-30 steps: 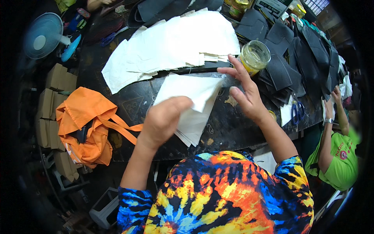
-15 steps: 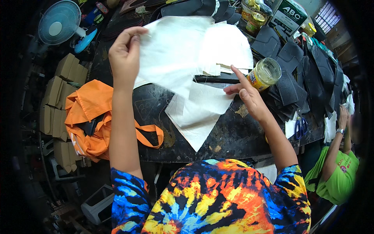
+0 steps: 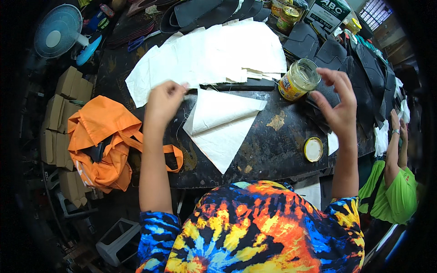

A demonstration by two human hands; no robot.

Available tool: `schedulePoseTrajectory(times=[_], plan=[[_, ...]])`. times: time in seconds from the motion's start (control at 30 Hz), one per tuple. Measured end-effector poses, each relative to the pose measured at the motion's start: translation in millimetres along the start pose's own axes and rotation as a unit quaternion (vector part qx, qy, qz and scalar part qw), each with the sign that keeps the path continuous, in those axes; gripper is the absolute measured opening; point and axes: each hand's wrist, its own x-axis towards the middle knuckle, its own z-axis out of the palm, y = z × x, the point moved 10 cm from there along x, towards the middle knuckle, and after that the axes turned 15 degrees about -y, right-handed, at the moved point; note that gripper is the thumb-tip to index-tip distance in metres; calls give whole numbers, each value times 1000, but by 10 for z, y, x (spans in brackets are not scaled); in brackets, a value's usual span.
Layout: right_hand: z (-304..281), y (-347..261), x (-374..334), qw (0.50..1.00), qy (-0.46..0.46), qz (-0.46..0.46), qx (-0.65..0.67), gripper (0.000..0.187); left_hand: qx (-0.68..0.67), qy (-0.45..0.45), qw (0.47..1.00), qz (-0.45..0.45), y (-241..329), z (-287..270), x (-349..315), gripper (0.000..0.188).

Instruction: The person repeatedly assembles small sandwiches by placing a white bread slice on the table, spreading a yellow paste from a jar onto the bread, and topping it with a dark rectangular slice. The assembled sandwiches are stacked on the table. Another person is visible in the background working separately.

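Observation:
White cloth pieces (image 3: 223,48) lie fanned out and overlapping across the far middle of the table. My left hand (image 3: 166,100) is closed with its fingertips together at their near edge; what the fingers hold, if anything, cannot be made out. Just right of it, a folded white cloth piece (image 3: 227,127) rests on the table, one corner pointing toward me. On the right, my right hand (image 3: 339,100) is open, thumb and fingers apart, beside a glass jar (image 3: 298,81) with a yellow label. The jar stands uncapped, and its round lid (image 3: 313,149) lies nearer to me.
An orange cloth bag (image 3: 102,141) sits at the table's left edge, near cardboard boxes (image 3: 57,123) and a fan (image 3: 57,34). Black cut pieces (image 3: 337,57) are heaped at the right. A person in a green shirt (image 3: 396,193) works beyond my right arm.
The white cloth lifted in my left hand is now down among the fanned pieces. My left hand has come nearer; my right hand has moved right, past the jar. The lid has come into view.

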Motion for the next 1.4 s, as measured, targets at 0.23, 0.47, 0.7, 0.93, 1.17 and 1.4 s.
schedulePoseTrajectory(times=[0.23, 0.47, 0.7, 0.93, 1.17, 1.4], plan=[[65, 296, 298, 976, -69, 11, -204, 66, -278, -64, 957, 45, 109, 617, -282, 47], [467, 526, 473, 954, -193, 34, -225, 90, -114, -185, 938, 269, 735, 809, -1081, 29], [578, 553, 782, 924, -245, 29, -293, 81, -45, -136, 962, 231, 776, 746, -1054, 22], [-246, -70, 162, 962, 102, -74, -244, 31, 67, 72, 991, 89, 413, 589, -486, 25], [1024, 75, -350, 946, -207, 43, 246, 25, 49, 69, 994, 72, 330, 627, -349, 23], [1798, 265, -266, 990, -99, 45, 85, 37, 28, 104, 985, 133, 493, 603, -412, 11]])
